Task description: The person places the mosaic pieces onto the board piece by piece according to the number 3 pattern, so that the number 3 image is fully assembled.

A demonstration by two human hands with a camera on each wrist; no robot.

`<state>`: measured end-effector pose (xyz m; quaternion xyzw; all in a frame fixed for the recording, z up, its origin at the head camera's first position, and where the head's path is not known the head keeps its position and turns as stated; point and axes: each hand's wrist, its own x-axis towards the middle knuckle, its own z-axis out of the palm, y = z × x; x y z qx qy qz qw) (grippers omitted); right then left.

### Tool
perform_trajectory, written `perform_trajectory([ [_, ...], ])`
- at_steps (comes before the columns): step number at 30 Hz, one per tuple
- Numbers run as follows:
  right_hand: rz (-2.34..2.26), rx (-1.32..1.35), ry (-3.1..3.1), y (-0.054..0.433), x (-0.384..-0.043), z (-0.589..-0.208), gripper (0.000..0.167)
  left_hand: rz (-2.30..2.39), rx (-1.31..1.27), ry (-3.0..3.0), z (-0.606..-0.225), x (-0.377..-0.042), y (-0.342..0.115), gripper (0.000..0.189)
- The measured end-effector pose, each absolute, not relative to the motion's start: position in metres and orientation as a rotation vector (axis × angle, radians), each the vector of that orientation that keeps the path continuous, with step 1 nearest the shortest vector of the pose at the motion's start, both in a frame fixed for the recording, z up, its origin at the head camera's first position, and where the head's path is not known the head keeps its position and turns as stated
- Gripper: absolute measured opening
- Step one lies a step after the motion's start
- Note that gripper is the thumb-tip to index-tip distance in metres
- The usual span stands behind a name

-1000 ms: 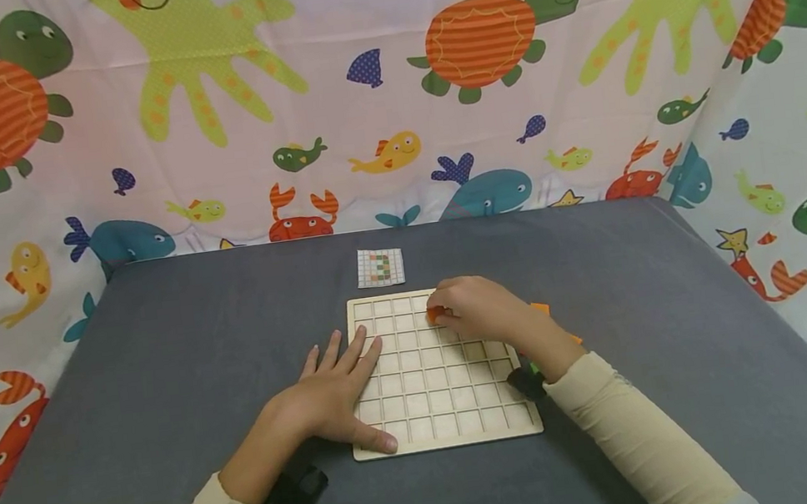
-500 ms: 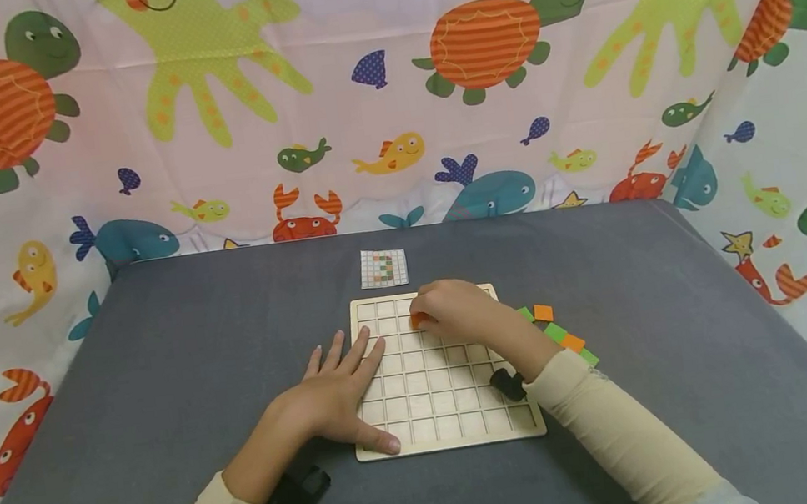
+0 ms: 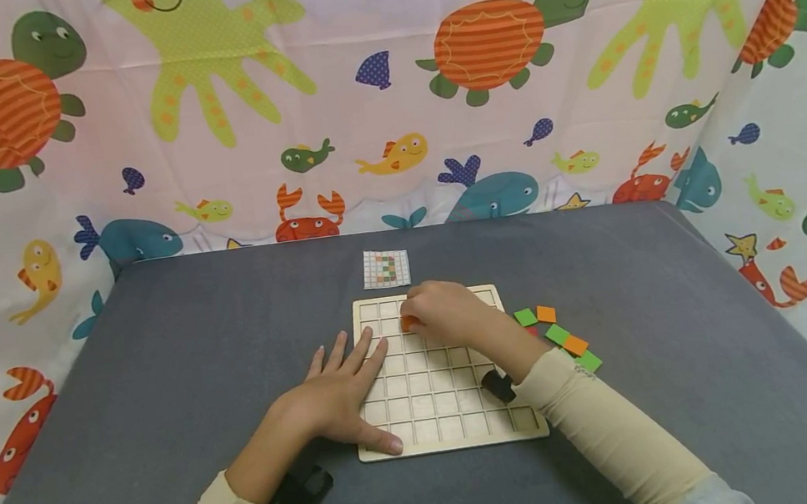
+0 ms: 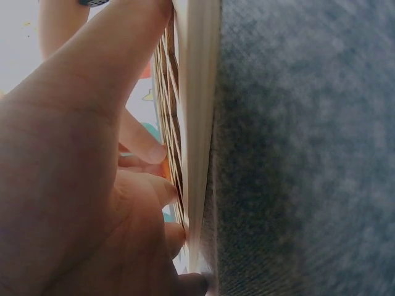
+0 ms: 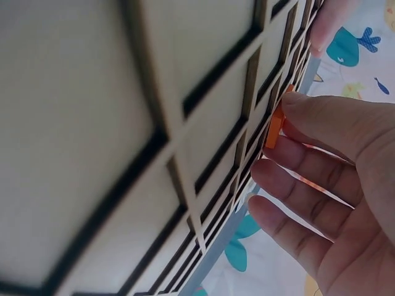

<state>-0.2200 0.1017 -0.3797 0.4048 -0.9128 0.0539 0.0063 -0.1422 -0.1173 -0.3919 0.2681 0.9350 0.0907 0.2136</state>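
A pale wooden grid board (image 3: 422, 407) lies on the dark grey table. My left hand (image 3: 331, 402) rests on its left side, fingers spread and thumb near the front left corner. Towards the back of the board, my right hand (image 3: 450, 313) pinches an orange square tile (image 3: 407, 324) between thumb and index finger. In the right wrist view the orange tile (image 5: 275, 127) stands on edge, tilted at the grid; its other fingers are loosely bent. Whether the tile sits inside a cell, I cannot tell. The right hand hides several cells.
Loose green tiles (image 3: 556, 335), orange tiles (image 3: 546, 314) and a partly hidden red tile (image 3: 531, 331) lie right of the board. A small card with a coloured grid pattern (image 3: 386, 268) lies behind it. A patterned sea-animal curtain (image 3: 234, 105) hangs beyond the table.
My right hand has moved left across the back part of the board with the orange tile. The loose tiles on the right have come into fuller view. My left hand stays on the board.
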Motion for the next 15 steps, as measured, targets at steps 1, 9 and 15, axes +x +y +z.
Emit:
perform_trajectory([
  [1, 0.167, 1.269, -2.857, 0.1011, -0.2200, -0.3797, 0.006, 0.250, 0.743, 2.594, -0.3920, -0.1422, -0.1170, 0.134],
  [9, 0.201, 1.276, -2.866, 0.1007, -0.2180, -0.3801, 0.004, 0.251, 0.751, 2.597, -0.3919, -0.1416, -0.1169, 0.134],
  [15, 0.175, 1.279, -2.950, 0.1021, -0.2117, -0.3765, 0.011, 0.251, 0.750, 2.596, -0.3924, -0.1412, -0.1172, 0.134],
])
